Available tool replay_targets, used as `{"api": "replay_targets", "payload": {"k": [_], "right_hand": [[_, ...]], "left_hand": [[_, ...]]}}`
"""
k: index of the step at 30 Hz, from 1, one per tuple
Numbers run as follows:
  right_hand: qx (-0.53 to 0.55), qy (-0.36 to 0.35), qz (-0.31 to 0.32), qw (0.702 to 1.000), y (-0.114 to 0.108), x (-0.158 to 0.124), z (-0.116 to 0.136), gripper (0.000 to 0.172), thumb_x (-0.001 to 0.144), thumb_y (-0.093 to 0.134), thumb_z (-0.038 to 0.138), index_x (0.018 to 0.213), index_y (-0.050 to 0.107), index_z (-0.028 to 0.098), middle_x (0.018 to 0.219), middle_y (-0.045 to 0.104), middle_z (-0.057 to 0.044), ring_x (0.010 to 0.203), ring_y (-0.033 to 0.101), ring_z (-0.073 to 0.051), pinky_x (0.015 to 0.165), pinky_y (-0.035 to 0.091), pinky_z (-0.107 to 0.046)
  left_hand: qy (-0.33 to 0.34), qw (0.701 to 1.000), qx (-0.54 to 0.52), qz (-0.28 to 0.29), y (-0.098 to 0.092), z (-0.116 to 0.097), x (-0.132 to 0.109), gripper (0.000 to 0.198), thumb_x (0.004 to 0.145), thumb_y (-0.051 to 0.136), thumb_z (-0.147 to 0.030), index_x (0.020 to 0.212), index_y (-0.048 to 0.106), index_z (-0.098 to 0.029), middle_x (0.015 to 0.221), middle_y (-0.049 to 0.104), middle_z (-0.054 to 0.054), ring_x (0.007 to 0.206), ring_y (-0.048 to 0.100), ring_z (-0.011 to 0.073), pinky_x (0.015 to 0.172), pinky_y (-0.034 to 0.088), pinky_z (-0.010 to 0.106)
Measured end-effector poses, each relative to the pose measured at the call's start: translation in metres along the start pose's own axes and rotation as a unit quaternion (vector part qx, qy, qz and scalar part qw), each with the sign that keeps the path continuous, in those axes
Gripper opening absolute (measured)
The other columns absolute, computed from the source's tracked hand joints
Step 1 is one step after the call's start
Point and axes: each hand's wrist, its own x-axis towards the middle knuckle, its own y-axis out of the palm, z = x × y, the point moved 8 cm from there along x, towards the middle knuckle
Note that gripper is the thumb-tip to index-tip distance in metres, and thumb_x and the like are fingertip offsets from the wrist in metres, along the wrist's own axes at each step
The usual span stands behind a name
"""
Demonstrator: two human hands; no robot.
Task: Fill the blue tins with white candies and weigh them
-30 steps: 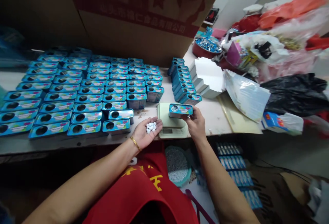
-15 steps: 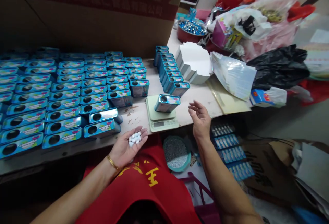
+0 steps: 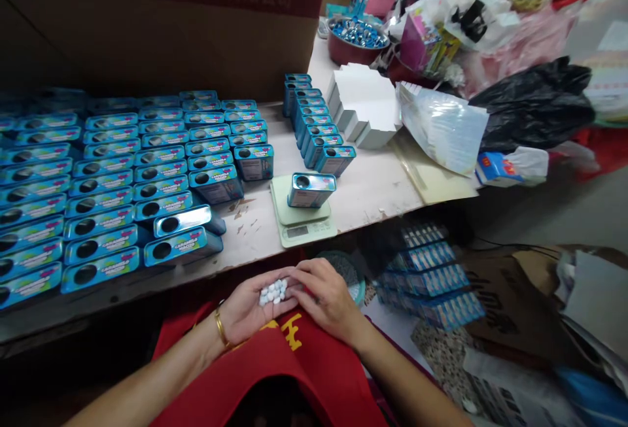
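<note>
My left hand (image 3: pixel 252 306) is palm up and cupped, with a small heap of white candies (image 3: pixel 273 291) in it. Over its fingertips lies my right hand (image 3: pixel 326 297), fingers apart and slightly bent, touching the left fingers beside the candies. Part of the right fingertips' undersides is hidden. Beyond the hands, a blue tin (image 3: pixel 312 190) with a round dark opening in its top stands upright on a pale green scale (image 3: pixel 308 234).
Many rows of blue tins (image 3: pixel 101 244) fill the left of the table (image 3: pixel 373 198). Another row (image 3: pixel 336 160) stands behind the scale, beside white stacked cartons (image 3: pixel 366 103). A red bowl (image 3: pixel 356 51) holds small blue and silver pieces. Below the table edge is a tub (image 3: pixel 362 291).
My right hand has come left and down from beside the scale to meet my left hand. The left hand, with its candies, has moved slightly right and down. The tin stays on the scale.
</note>
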Motion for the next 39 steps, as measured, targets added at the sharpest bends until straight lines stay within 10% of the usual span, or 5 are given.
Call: {"api": "replay_targets", "payload": {"k": [9, 16, 22, 31, 39], "right_hand": [[-0.062, -0.036, 0.079, 0.994, 0.022, -0.001, 0.01, 0.036, 0.082, 0.047, 0.021, 0.118, 0.044, 0.017, 0.101, 0.056, -0.008, 0.092, 0.048, -0.019, 0.08, 0.043, -0.036], [0.021, 0.072, -0.284, 0.956, -0.068, 0.021, -0.05, 0.045, 0.075, 0.056, 0.019, 0.117, 0.042, 0.022, 0.112, 0.05, -0.008, 0.102, 0.048, -0.019, 0.084, 0.044, -0.036], [0.135, 0.049, -0.243, 0.959, -0.067, 0.088, -0.099, 0.051, 0.071, 0.058, 0.022, 0.118, 0.039, 0.02, 0.11, 0.053, -0.007, 0.097, 0.054, -0.018, 0.082, 0.046, -0.034], [-0.256, -0.266, -0.139, 0.919, -0.059, 0.078, 0.037, 0.036, 0.081, 0.046, 0.011, 0.114, 0.049, 0.025, 0.114, 0.056, -0.003, 0.113, 0.044, -0.018, 0.099, 0.03, -0.04], [-0.361, -0.37, -0.082, 0.852, -0.033, 0.072, 0.066, 0.031, 0.083, 0.048, 0.019, 0.113, 0.052, 0.024, 0.113, 0.058, -0.001, 0.114, 0.043, -0.018, 0.101, 0.027, -0.036]], "left_hand": [[0.001, 1.0, -0.007, -0.024, -0.007, 0.006, 0.0, 0.012, 0.076, 0.051, -0.01, 0.08, 0.061, -0.007, 0.075, 0.065, 0.008, 0.071, 0.06, 0.0141, 0.078, 0.048, 0.031], [0.054, 0.996, -0.041, -0.05, -0.003, -0.023, -0.001, 0.02, 0.078, 0.048, -0.014, 0.093, 0.059, -0.006, 0.096, 0.064, 0.015, 0.092, 0.059, 0.0215, 0.084, 0.046, 0.033], [0.158, 0.984, -0.072, -0.044, 0.013, -0.07, 0.002, 0.022, 0.081, 0.042, -0.017, 0.091, 0.058, -0.005, 0.091, 0.064, 0.017, 0.09, 0.06, 0.0227, 0.08, 0.048, 0.034], [0.223, 0.966, -0.129, 0.036, 0.035, -0.098, 0.017, 0.021, 0.08, 0.042, -0.018, 0.09, 0.057, -0.008, 0.077, 0.066, 0.01, 0.072, 0.062, 0.0177, 0.071, 0.05, 0.033], [0.179, 0.969, -0.159, 0.059, 0.034, -0.093, 0.028, 0.02, 0.079, 0.043, -0.017, 0.084, 0.058, -0.005, 0.066, 0.064, 0.008, 0.054, 0.058, 0.0104, 0.053, 0.047, 0.019]]}}
